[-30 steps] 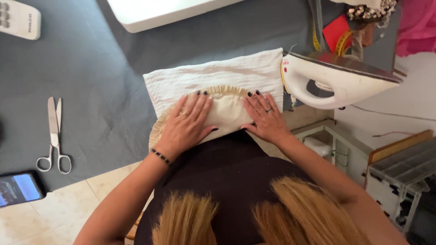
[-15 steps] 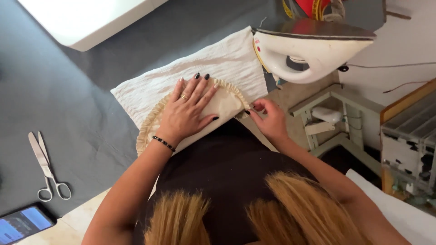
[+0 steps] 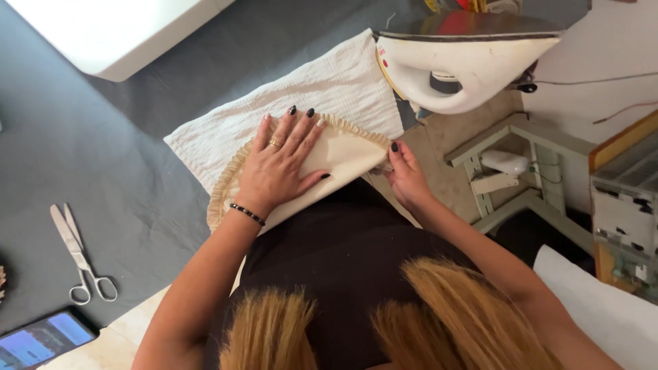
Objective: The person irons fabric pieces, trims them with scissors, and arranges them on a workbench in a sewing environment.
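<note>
Grey cloth-covered work table (image 3: pixel 103 157) fills the left and top of the head view; tiled floor shows at the right and along the bottom left. A white textured towel (image 3: pixel 301 103) is spread on the table near its edge. On the towel lies a cream fabric piece with a ruffled trim edge (image 3: pixel 343 147), folded into a rough half-round, its lower edge hanging toward the person's black-clad front.

Left hand (image 3: pixel 281 168) lies flat on the cream fabric piece, fingers spread, palm pressing down, not gripping anything; ring on one finger, dark beaded bracelet (image 3: pixel 247 214) at the wrist. Right hand (image 3: pixel 406 175) is at the right corner of the fabric piece, fingertips pinching its edge; dark nail polish on both hands.

A white clothes iron (image 3: pixel 473 65) stands on its heel just beyond the towel's right end, soleplate facing up and away, close to the right hand but not touching it. Metal scissors (image 3: pixel 79 253) lie closed on the table, well apart to the left. A smartphone (image 3: pixel 44 339) with a lit screen sits at the bottom left corner. A white boxy object (image 3: pixel 116 31) sits at the top left of the table. A white frame stand (image 3: pixel 514 171) is on the floor to the right.
</note>
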